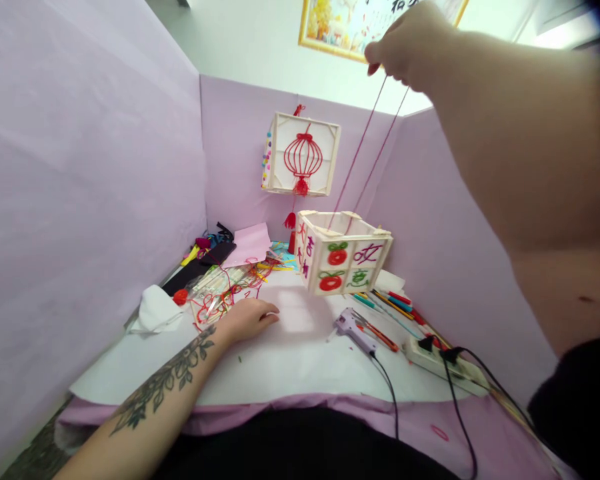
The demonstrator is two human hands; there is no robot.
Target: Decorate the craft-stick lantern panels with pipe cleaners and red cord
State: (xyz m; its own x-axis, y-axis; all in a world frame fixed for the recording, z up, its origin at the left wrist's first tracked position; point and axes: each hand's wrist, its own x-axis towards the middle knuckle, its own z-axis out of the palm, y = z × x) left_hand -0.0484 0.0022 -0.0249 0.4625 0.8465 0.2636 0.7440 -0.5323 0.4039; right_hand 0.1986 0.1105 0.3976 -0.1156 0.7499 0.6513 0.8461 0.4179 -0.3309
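Note:
My right hand point(405, 50) is raised at the upper right, its fingers closed around a purple-red string point(363, 140). From the two strands of this string hangs a white box-shaped lantern point(345, 263), open at the top and slightly tilted above the table. Red fruit shapes and green and purple characters decorate its sides. My left hand point(253, 318) is low over the white table covering, with fingers extended, thumb apart and nothing in them. Tangled red yarn point(220, 300) lies just to its left.
Another lantern point(305, 157) with red tassels hangs against the back panel. A lilac glue gun point(355, 330) lies on the table near a power strip point(445, 363) with black cords. Pens point(395, 303) line the right side; a white cloth point(157, 308) sits at left. Lilac panels enclose three sides.

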